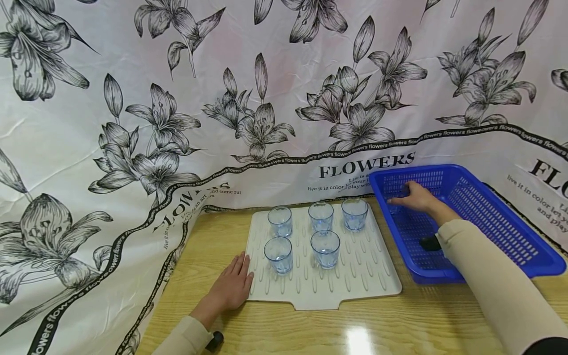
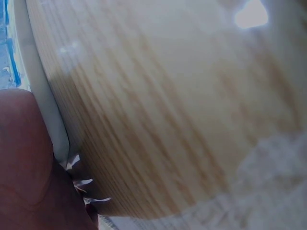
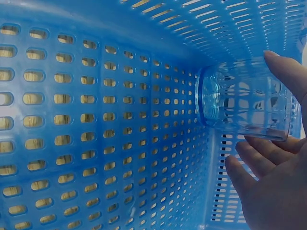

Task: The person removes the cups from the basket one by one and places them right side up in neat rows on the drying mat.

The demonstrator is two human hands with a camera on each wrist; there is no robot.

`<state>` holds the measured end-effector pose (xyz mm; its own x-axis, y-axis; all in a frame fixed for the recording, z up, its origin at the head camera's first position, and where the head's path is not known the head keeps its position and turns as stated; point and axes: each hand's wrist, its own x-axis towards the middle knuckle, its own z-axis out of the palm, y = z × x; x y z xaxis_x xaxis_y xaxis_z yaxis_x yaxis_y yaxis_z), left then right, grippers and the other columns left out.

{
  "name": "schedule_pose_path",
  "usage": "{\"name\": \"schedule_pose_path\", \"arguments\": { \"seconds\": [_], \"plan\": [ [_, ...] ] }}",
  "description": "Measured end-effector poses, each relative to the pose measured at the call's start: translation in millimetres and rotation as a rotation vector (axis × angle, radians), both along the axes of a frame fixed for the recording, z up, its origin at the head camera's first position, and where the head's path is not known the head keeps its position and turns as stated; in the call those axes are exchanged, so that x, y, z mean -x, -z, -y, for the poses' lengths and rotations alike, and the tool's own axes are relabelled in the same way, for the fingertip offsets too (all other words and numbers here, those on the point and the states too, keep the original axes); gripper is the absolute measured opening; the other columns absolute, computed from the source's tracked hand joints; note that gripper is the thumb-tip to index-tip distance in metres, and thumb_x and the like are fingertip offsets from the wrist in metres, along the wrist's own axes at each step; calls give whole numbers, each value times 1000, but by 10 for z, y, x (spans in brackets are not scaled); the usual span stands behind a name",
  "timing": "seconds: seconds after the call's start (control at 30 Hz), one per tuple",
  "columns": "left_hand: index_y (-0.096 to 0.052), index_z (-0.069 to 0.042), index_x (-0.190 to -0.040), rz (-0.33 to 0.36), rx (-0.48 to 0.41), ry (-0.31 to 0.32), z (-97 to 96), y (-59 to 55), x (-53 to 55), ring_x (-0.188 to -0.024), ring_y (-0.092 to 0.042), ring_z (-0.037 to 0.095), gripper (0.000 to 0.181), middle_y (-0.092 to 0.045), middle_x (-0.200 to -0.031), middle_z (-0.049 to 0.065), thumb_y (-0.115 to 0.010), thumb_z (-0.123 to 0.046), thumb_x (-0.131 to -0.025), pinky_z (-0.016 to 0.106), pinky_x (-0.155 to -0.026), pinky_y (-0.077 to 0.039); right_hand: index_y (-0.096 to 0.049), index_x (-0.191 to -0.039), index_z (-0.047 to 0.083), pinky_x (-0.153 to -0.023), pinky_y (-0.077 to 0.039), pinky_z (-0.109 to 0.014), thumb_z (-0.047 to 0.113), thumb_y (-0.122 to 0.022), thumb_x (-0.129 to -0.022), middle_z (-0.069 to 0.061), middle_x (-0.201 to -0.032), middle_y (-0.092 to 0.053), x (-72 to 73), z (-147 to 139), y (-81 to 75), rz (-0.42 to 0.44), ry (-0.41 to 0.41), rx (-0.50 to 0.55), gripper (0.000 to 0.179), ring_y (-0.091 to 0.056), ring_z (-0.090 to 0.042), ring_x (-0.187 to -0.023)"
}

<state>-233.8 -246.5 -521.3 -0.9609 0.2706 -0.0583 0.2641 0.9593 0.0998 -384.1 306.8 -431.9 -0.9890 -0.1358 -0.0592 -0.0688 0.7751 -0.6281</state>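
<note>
Inside the blue plastic basket [image 1: 483, 207], my right hand [image 1: 417, 198] grips a clear drinking glass [image 3: 244, 98]. The right wrist view has the thumb [image 3: 285, 72] along one side of the glass and the fingers [image 3: 264, 155] on the other. On the left, my left hand [image 1: 230, 283] rests by the edge of a white draining tray [image 1: 368, 283], its fingers fairly straight and touching that side. Several bluish glasses stand on the tray, among them a front left glass [image 1: 278, 255], a front right glass [image 1: 326, 250] and a back right glass [image 1: 354, 215].
The tray lies on a wooden table [image 1: 213, 227], with the basket close to its right side. A white floral cloth [image 1: 275, 182] hangs behind the table and along the left. The basket has slotted walls and a raised rim.
</note>
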Motion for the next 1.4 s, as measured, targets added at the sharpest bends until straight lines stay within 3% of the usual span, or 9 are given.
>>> {"name": "schedule_pose_path", "arguments": {
  "seconds": [0.53, 1.03, 1.4],
  "plan": [
    [-22, -1, -163, 20, -14, 6, 0, -7, -12, -156, -16, 38, 64, -15, -170, 17, -30, -40, -113, 55, -122, -25, -24, -145, -22, -110, -32, -70, 45, -70, -96, -46, -145, -28, -50, -9, -50, 3, 20, 97, 95, -31, -62, -134],
    [-22, 0, -162, 8, 12, 6, 12, 1, 16, -156, -16, 37, 63, -15, -170, 18, -30, -38, -112, 53, -123, -24, -11, -153, -18, -109, -35, -69, 49, -72, -94, -43, -149, -28, -134, 19, -270, 23, 17, 207, 108, -32, -59, -136],
    [-21, 1, -162, 22, 4, 12, -12, -30, -7, -156, -15, 39, 62, -14, -169, 20, -31, -35, -112, 54, -124, -22, -11, -156, -15, -111, -33, -69, 42, -74, -94, -39, -151, -31, -237, 95, -435, 27, 33, 243, 105, -31, -57, -139]
  ]
}}
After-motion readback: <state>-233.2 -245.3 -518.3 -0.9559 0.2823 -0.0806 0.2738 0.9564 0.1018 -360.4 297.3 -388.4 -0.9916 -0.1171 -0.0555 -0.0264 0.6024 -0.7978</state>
